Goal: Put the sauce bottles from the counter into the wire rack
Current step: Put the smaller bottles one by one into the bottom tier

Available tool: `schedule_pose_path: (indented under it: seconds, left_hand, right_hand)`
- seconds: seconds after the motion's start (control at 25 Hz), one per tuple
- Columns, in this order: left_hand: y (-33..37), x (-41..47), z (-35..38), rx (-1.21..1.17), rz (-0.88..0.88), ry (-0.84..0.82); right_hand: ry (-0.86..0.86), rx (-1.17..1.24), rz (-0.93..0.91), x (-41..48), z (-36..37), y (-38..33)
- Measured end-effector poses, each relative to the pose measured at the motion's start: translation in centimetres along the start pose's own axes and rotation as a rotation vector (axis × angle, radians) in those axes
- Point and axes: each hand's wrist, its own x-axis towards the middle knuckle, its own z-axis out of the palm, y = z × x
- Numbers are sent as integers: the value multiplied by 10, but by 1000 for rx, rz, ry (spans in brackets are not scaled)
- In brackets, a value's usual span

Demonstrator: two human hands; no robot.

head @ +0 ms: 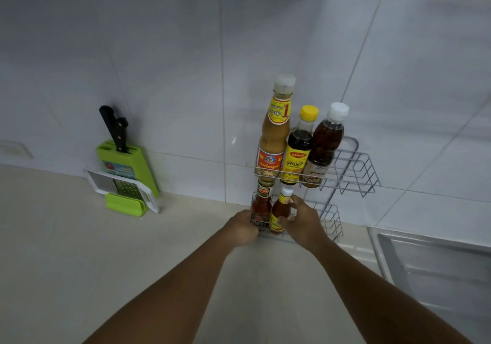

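Silver two-shelf wire rack (pixel 353 168) holds five bottles. Right hand (pixel 303 221) curls round the small yellow-label sauce bottle (pixel 280 211) on the bottom shelf. Left hand (pixel 243 227) grips the rack's bottom corner.

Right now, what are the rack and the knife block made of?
Rack: looks like thin metal wire with a pale silvery finish; open grid, light glinting on the rods. Knife block: likely moulded plastic, matte lime green, smooth, rounded edges.
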Motion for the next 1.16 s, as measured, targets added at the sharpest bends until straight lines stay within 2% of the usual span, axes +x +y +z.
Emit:
schedule_pose_path:
  seconds: [0.2, 0.28, 0.36, 0.64, 0.72, 0.84, 0.92, 1.16]
  left_hand:
    - [7, -44, -8, 270, 61, -181]
    - [0, -68, -6, 365, 58, -249]
    - [-10, -91, -1, 438, 70, -283]
    - [-62, -175, 24, 459, 21, -294]
    - [-82, -191, 34, 496, -15, -317]
    - [-110, -208, 48, 487, -37, -311]
    - [-119, -215, 50, 427, -29, -306]
    - [-142, -215, 54, 301, 51, -292]
  right_hand:
    - [205, 8, -23, -52, 16, 13]
    - [190, -21, -45, -83, 27, 18]
    - [79, -60, -33, -110, 39, 21]
    - [-579, -335, 35, -209, 80, 25]
    - [-653, -433, -5, -225, 93, 31]
    - [-643, -585, -83, -245, 107, 39]
    - [-564, -646, -126, -255, 115, 44]
    - [-397, -565, -107, -275, 145, 50]
